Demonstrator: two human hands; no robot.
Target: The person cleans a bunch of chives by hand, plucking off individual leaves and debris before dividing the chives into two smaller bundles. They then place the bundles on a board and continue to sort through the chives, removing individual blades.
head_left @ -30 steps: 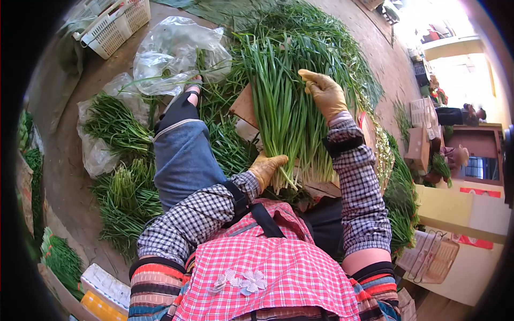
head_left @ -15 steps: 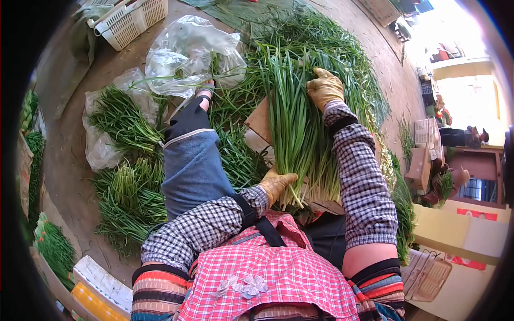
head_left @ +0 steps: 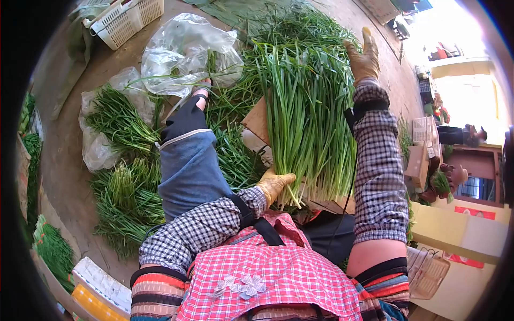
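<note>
Watching the long green stalks (head_left: 305, 115) from my end, I see them spread lengthwise in front of the body, leafy tips pointing away and pale ends close to the pink checked apron (head_left: 267, 267). I have the left hand (head_left: 273, 186) low at their left edge, its gloved thumb lying across a few pale ends; the fingers are hidden, so I cannot tell how firmly they close. My right hand (head_left: 365, 61) is raised beyond the upper right side of the stalks, thumb and fingers spread wide, with nothing visible in it. I judge the weak point to be that left contact: it touches only one edge, so a tug at the leaves could fan the stalks or skew their pale ends. The tips lie against the heap of loose greens (head_left: 308, 27), and tangled leaves there could drag stray pieces along or bend and tear. A thin dark cord (head_left: 349, 192) hangs from near the right wrist alongside the right edge of the stalks; it could snag them if that arm sweeps inward. The brown board (head_left: 258, 120) shows at the left, and leaves might catch on its corner. Beyond it, the clear plastic bag (head_left: 187, 53) could snag trailing leaves too.
</note>
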